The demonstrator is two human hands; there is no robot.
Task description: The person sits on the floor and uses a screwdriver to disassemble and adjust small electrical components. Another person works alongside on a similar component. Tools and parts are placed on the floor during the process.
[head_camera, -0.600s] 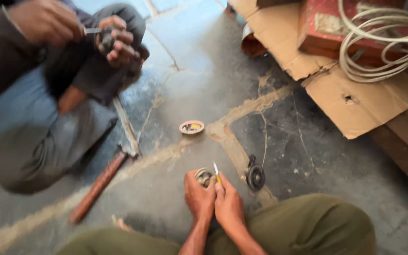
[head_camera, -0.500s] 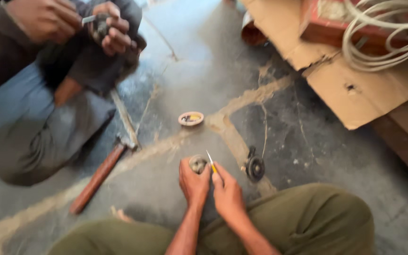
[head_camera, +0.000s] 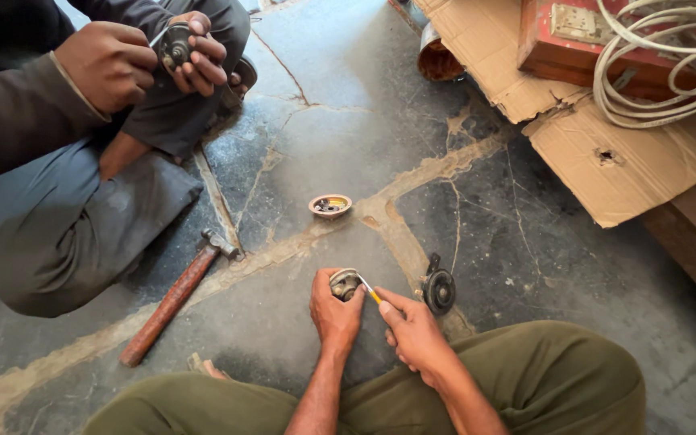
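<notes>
Left hand (head_camera: 334, 310) grasps small round grey metal part (head_camera: 345, 283), likely rigid, light; grip rim. Right hand (head_camera: 414, 329) pinches yellow-handled screwdriver (head_camera: 369, 289), tip at part's 3 o'clock.

Cracked grey stone floor (head_camera: 340, 137), pale mortar seams. Lying on it: wooden-handled hammer (head_camera: 172, 298) at 9 o'clock, small shallow dish (head_camera: 330, 206) centre, black round part (head_camera: 438, 290) at 5 o'clock, flattened cardboard (head_camera: 606, 153) at 2 o'clock.

Head camera, looking steeply down

It looks from the wearer's head over crossed legs at the cracked stone floor (head_camera: 348, 137), near the hands; a second seated person fills the upper left.
</notes>
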